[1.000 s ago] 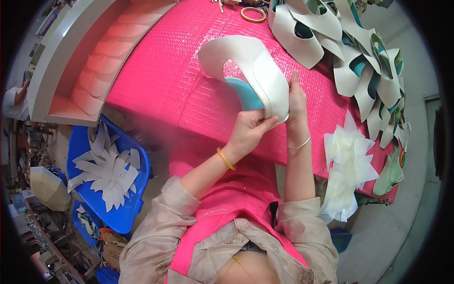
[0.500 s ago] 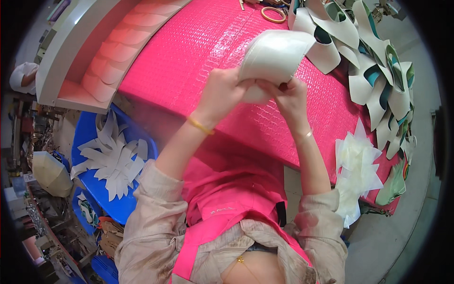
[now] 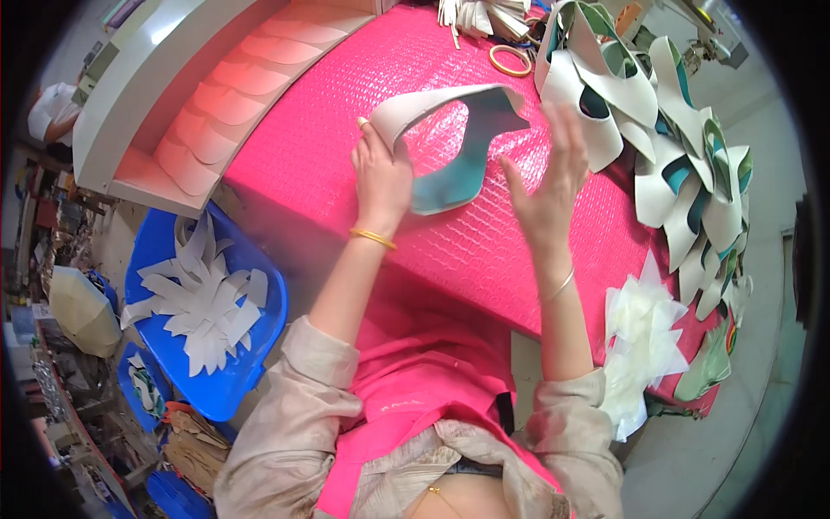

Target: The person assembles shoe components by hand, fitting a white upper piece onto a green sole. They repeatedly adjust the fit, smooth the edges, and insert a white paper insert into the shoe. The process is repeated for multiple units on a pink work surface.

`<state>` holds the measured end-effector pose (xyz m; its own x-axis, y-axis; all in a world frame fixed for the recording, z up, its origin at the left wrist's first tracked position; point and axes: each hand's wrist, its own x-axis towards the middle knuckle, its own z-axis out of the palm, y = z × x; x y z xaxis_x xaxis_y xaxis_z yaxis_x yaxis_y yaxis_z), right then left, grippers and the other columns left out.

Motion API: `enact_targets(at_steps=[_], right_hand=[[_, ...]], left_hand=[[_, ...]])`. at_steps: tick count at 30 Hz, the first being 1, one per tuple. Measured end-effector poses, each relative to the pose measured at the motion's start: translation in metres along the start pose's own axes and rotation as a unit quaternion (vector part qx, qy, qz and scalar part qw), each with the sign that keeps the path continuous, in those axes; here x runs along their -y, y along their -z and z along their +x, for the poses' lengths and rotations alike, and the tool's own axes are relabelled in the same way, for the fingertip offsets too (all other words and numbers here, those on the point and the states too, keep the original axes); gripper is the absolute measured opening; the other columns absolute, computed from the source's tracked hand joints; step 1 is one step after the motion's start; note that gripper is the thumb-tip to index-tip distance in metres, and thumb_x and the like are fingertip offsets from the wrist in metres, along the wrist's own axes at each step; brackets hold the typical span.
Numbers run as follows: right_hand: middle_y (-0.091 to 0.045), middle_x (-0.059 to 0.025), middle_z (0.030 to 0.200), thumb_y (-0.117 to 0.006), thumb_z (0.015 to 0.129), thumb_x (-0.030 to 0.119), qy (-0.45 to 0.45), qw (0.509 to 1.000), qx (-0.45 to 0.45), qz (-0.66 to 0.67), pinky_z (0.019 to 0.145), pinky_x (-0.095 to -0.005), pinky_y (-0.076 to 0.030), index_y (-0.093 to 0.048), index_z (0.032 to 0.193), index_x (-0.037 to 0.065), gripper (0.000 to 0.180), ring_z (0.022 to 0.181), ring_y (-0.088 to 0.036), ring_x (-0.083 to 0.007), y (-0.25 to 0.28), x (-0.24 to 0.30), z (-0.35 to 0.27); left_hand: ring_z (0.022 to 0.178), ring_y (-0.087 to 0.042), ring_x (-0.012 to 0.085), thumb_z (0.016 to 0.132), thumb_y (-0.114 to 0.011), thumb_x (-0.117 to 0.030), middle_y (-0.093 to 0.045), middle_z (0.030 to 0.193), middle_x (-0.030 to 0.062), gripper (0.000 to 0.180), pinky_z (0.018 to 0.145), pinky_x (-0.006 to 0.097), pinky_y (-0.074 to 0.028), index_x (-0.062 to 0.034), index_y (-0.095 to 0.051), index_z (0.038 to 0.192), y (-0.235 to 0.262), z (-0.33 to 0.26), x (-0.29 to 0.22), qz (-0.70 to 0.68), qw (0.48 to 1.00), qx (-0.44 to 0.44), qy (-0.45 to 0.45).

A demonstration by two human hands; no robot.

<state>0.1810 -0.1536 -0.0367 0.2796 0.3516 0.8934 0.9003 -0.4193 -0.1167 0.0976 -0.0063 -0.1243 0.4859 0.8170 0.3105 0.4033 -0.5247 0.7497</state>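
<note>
One curved white-and-teal piece [image 3: 477,149], looped around a large opening, white on its outer face and teal on its inner: located over the pink counter [image 3: 328,164], in front of us and between our two hands. We cannot tell whether its lower edge rests on the counter or hangs just above it. Long axis: slanting, from a rounded end close to us, just right of the left wrist, away and rightward to a notched tip. Left hand [image 3: 383,177], one: gripping the white left side of the loop, thumb and fingers closed about the edge; the nearer hand, in contact. Right hand [image 3: 549,186], one: empty, slightly blurred, fingers raised and thumb spread away from them; it stands to the right of the piece, near the notched tip, with a gap between. Seen from the right hand, then, the piece lies leftward, its tip being the part closest. Also on the counter: a heap of similar pieces [image 3: 653,177], far right, beyond the right hand; a yellow ring [image 3: 512,73], beyond the piece; translucent sheets [image 3: 640,337], at the right edge, beside the right forearm.
</note>
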Motion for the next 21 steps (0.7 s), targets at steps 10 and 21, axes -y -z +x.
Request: enact_targets(at_steps=[10, 21], right_hand=[[-0.043, 0.0004, 0.052, -0.053, 0.087, 0.030, -0.389, 0.754, 0.202, 0.489, 0.042, -0.0250, -0.026, -0.057, 0.074, 0.006, 0.028, 0.048, -0.037, -0.0044, -0.016, -0.003, 0.033], [-0.058, -0.0108, 0.076, -0.062, 0.078, 0.011, -0.208, 0.957, 0.061, 0.193, 0.071, -0.0332, -0.046, -0.058, 0.093, -0.002, 0.021, 0.077, -0.058, -0.0237, 0.030, -0.060, -0.010]], left_hand=[[0.088, -0.060, 0.0268, 0.091, -0.035, -0.047, -0.063, 0.084, 0.0134, 0.055, 0.071, 0.038, -0.044, 0.0004, -0.054, 0.111, 0.026, -0.028, -0.039, -0.266, 0.903, 0.304, 0.147], [0.109, -0.050, 0.0221, 0.090, -0.027, -0.055, -0.052, 0.119, 0.0111, 0.066, 0.094, 0.035, -0.038, -0.0006, -0.041, 0.125, 0.045, -0.017, -0.110, -0.836, 0.440, 0.309, 0.110]])
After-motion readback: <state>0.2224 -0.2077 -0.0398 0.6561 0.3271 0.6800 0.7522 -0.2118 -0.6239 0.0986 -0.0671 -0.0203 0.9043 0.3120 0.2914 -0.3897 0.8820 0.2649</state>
